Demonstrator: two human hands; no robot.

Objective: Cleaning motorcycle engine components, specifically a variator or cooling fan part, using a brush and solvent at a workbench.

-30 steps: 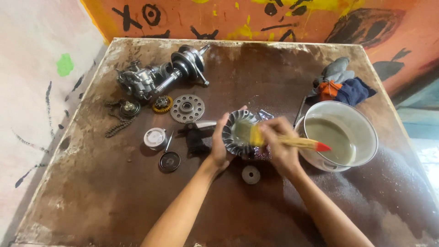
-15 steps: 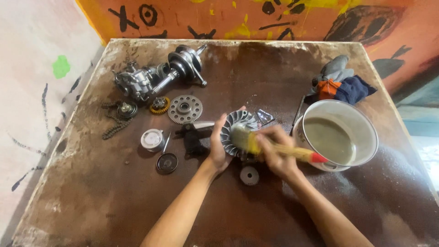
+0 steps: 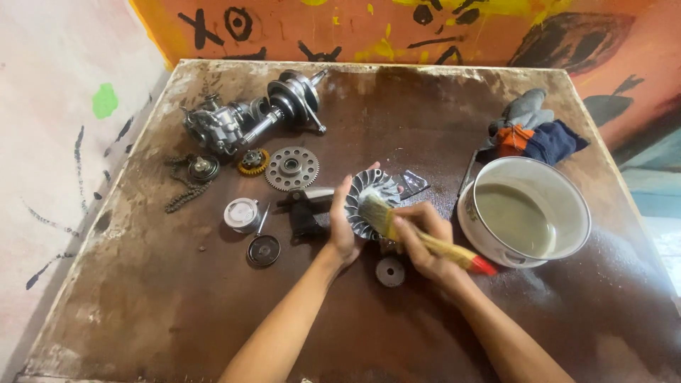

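My left hand [image 3: 342, 227] grips a round finned metal pulley disc [image 3: 372, 190], tilted on edge above the brown table [image 3: 142, 305]. My right hand [image 3: 422, 241] holds a paintbrush [image 3: 418, 237] with a yellow handle and red tip. Its bristles rest against the disc's finned face. A small dark round part [image 3: 390, 272] lies on the table just below both hands.
A white pot of murky liquid [image 3: 528, 213] stands to the right, with rags [image 3: 532, 131] behind it. A crankshaft assembly [image 3: 248, 117], a toothed gear [image 3: 291, 168], a chain [image 3: 186, 186], a small white cup [image 3: 242, 213] and a black cap [image 3: 264, 250] lie at the left.
The brush has shifted left and down across the disc's face, its handle now pointing lower right. My left hand still holds the disc in much the same place.
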